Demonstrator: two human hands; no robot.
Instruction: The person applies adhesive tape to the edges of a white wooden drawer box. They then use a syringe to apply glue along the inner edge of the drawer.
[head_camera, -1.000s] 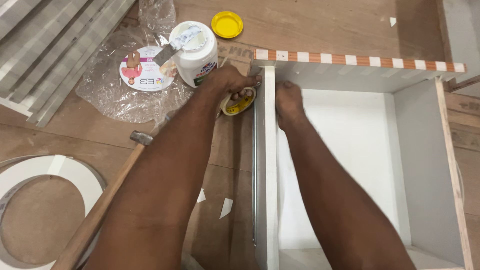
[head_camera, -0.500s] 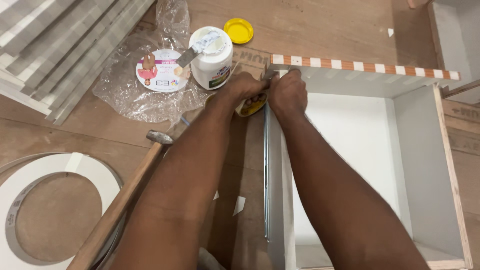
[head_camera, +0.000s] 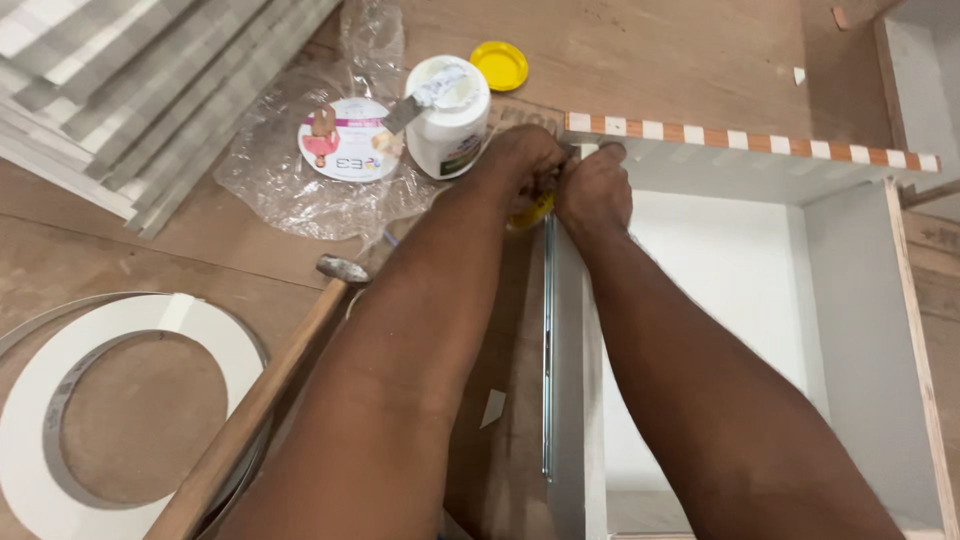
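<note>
Both hands met at the drawer's (head_camera: 720, 290) far left corner. The left hand (head_camera: 520, 165) was closed around a yellow tape measure (head_camera: 530, 212), held against the side panel. The right hand (head_camera: 595, 185) was curled over the corner edge; whether it gripped anything could not be told. A white jar (head_camera: 450, 125) stood just beyond the left hand, a hammer (head_camera: 270, 390) well behind it.

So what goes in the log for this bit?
left hand: holding yellow tape measure | right hand: on white drawer box corner | glue jar: open

Both forearms are bare to the picture's lower edge, with no sleeve, glove, watch or ring showing on the left hand (head_camera: 520, 160) or right hand (head_camera: 592, 190).
</note>
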